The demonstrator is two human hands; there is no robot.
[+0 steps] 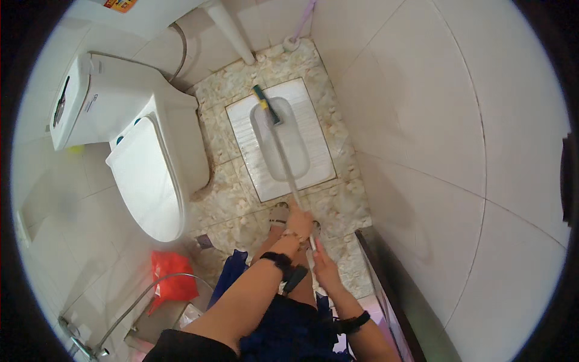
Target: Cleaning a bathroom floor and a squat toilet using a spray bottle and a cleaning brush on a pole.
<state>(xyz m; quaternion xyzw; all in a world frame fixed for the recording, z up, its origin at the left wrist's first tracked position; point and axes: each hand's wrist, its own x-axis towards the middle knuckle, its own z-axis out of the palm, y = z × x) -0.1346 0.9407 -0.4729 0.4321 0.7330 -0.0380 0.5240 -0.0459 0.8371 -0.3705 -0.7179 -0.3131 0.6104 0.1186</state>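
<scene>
A long-handled brush [284, 158] with a pale pole slants away from me. Its dark green head with a yellow collar [263, 104] rests at the far end of the white squat toilet [246, 130], across the rim and into the basin. My left hand [299, 221] is wrapped round the pole beyond the near edge of the squat toilet. Lower and to the right, my right hand [326, 265] closes on the pole's near end. Dark bands circle both my wrists, and my feet show behind the left hand.
A white sit-down toilet [148, 181] with its lid down stands at left. A red plastic bag [173, 279] and a shower hose [129, 311] are at lower left. A white pipe [232, 33] meets the floor at the back. Tiled wall [422, 120] rises close on the right.
</scene>
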